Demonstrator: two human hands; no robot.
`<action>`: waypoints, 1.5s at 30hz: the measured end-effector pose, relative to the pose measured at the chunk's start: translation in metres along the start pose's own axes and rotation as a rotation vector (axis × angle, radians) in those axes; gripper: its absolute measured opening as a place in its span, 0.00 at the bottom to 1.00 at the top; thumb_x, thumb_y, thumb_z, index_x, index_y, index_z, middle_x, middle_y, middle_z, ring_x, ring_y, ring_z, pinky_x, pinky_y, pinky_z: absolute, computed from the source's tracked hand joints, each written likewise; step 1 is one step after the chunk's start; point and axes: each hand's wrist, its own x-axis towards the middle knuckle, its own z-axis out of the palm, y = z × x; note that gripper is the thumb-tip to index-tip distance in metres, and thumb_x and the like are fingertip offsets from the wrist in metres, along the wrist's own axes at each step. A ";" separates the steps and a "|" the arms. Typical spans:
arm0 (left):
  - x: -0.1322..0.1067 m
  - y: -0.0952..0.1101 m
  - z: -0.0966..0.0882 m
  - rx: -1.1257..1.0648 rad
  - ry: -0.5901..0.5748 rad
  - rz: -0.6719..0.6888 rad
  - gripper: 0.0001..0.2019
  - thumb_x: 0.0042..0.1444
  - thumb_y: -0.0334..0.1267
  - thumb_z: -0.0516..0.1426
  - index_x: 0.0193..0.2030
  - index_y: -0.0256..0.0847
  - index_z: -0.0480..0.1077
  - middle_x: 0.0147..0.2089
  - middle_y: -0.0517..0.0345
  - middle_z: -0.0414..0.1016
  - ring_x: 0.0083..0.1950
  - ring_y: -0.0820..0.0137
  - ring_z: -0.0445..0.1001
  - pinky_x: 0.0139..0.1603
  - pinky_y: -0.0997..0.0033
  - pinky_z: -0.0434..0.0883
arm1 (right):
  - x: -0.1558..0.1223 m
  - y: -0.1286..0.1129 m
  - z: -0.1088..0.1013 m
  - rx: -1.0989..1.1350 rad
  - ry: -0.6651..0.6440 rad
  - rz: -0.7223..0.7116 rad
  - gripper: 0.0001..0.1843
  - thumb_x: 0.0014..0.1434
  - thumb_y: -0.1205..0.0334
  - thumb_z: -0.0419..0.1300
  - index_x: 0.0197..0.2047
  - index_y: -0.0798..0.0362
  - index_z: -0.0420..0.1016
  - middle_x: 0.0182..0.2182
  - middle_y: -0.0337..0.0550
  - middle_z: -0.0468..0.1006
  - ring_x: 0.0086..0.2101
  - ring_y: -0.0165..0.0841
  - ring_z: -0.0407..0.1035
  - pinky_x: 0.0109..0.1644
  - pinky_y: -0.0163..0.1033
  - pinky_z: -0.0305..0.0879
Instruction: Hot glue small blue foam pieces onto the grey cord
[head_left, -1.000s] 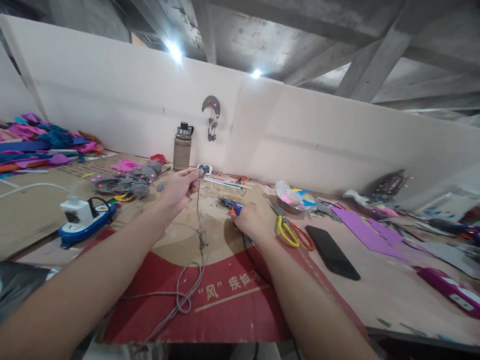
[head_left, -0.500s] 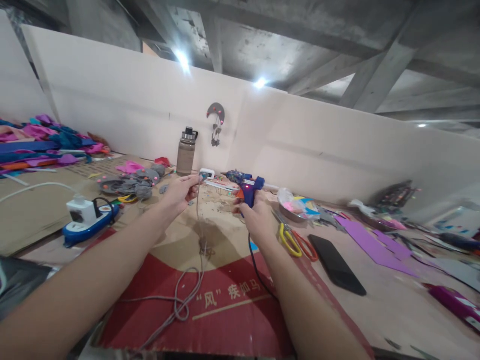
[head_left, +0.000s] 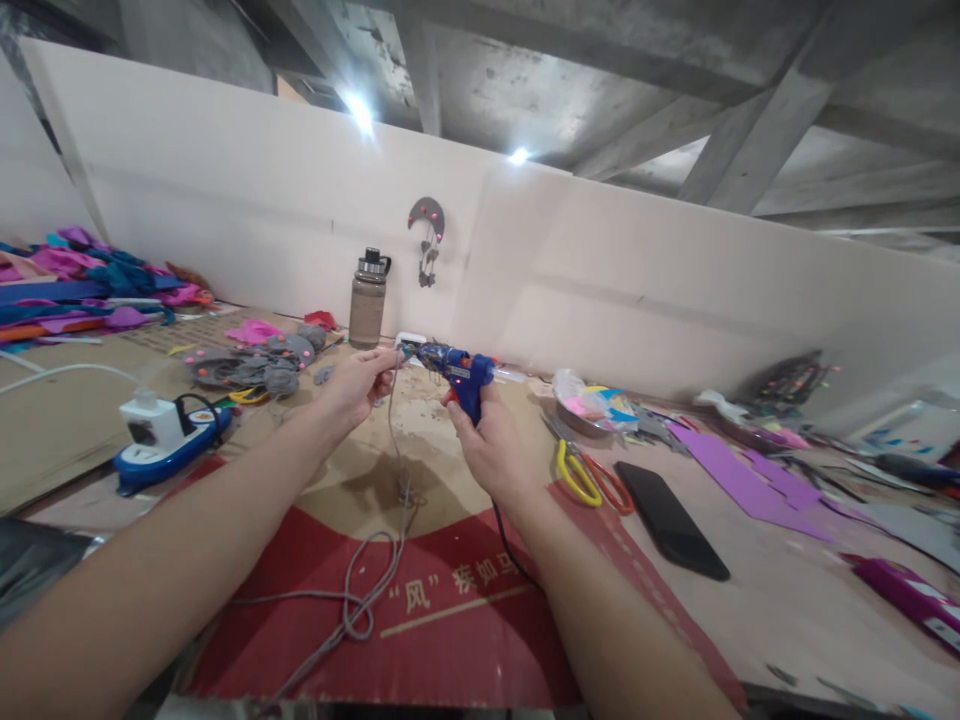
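hands [head_left: 496, 447] hold cord [head_left: 396, 440] and glue gun [head_left: 471, 385], scissors [head_left: 577, 476] beside, bottle [head_left: 367, 312] upright behind

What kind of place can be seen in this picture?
Most likely a craft workspace: a glue gun in the right hand, scissors and a heap of colourful scraps suggest it.

Left forearm [head_left: 225, 528] and right forearm [head_left: 592, 580]: bare, tapering toward the far end. Left hand [head_left: 355, 390] and right hand [head_left: 493, 445]: bare too.
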 end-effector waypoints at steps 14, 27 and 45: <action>-0.002 -0.005 0.003 0.082 -0.055 0.072 0.11 0.38 0.38 0.65 0.26 0.33 0.71 0.22 0.63 0.62 0.19 0.84 0.55 0.17 0.82 0.52 | 0.001 0.000 0.002 -0.093 0.025 -0.018 0.16 0.58 0.58 0.49 0.48 0.54 0.61 0.29 0.45 0.73 0.28 0.36 0.67 0.32 0.38 0.60; -0.004 -0.001 0.004 0.108 -0.025 0.129 0.12 0.37 0.39 0.65 0.27 0.32 0.73 0.23 0.61 0.65 0.20 0.83 0.55 0.19 0.81 0.53 | 0.002 0.001 0.001 -0.114 0.036 -0.025 0.16 0.58 0.59 0.48 0.49 0.55 0.61 0.31 0.47 0.73 0.28 0.36 0.67 0.32 0.38 0.60; -0.004 0.000 0.005 0.119 -0.017 0.136 0.11 0.37 0.39 0.65 0.26 0.33 0.73 0.22 0.61 0.64 0.20 0.82 0.55 0.19 0.81 0.54 | 0.001 -0.001 0.001 -0.115 0.024 0.009 0.17 0.57 0.59 0.49 0.49 0.55 0.62 0.32 0.48 0.73 0.30 0.38 0.67 0.34 0.40 0.60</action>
